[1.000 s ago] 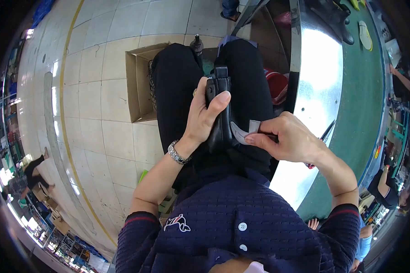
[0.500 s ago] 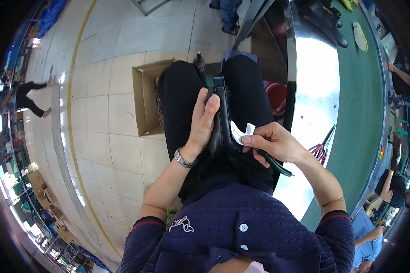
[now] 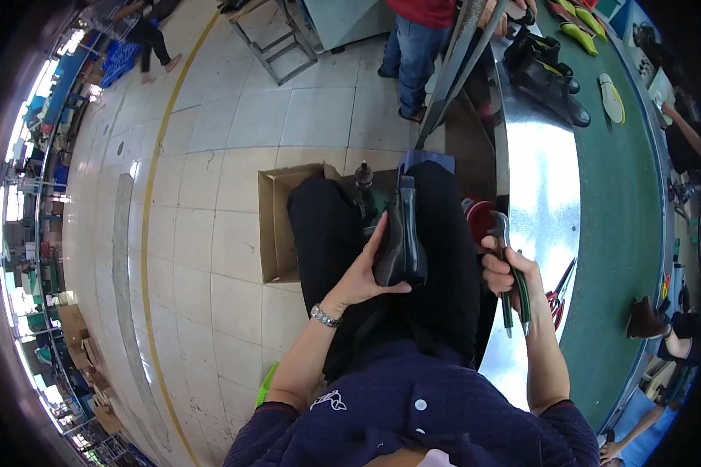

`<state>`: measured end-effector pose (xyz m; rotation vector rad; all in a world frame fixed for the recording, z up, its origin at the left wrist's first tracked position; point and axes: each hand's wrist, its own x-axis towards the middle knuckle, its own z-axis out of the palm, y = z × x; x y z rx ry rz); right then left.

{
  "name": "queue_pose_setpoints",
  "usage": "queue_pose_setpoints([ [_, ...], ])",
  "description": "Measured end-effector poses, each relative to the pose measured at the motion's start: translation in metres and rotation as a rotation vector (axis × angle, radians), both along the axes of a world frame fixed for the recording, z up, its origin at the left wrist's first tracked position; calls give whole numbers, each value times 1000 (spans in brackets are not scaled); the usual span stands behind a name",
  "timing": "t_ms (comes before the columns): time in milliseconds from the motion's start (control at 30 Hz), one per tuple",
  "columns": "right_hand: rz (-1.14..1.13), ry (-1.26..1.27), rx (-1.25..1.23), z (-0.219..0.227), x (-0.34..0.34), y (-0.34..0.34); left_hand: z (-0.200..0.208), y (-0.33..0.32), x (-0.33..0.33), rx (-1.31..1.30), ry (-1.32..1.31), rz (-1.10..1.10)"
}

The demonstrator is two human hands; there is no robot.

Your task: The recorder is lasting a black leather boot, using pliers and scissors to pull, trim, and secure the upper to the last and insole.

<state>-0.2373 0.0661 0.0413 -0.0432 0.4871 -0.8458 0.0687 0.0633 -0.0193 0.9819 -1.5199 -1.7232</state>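
- From where I stand, the left fingers (image 3: 377,237) curl half-open round the black shoe (image 3: 402,245), gripping its left side and near end
- The right fingers (image 3: 496,272) close around green-handled pliers (image 3: 520,292), apart from the shoe
- The shoe's upper looks shaped already, I'd judge; what remains I cannot tell

Pincers (image 3: 522,294) in the right hand (image 3: 528,269)
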Motion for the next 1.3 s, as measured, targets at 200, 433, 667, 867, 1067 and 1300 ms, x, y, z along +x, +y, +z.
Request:
queue_pose_setpoints([
  [200, 528, 1051, -163, 22, -4, 35, 22, -12, 14, 291, 142, 289],
  [433, 235, 1140, -243, 16, -8, 39, 72, -66, 43, 548, 86, 400],
  [667, 255, 1101, -322, 24, 10, 26, 70, -99, 34, 601, 26, 337],
  [867, 162, 1113, -306, 26, 6, 26, 66, -91, -6, -705, -694, 779],
  [1067, 37, 1152, -389, 57, 6, -9, 78, -127, -55, -942, -653, 192],
  [1300, 120, 1122, -410, 73, 12, -41, 88, -215, -37, -594, -597, -146],
])
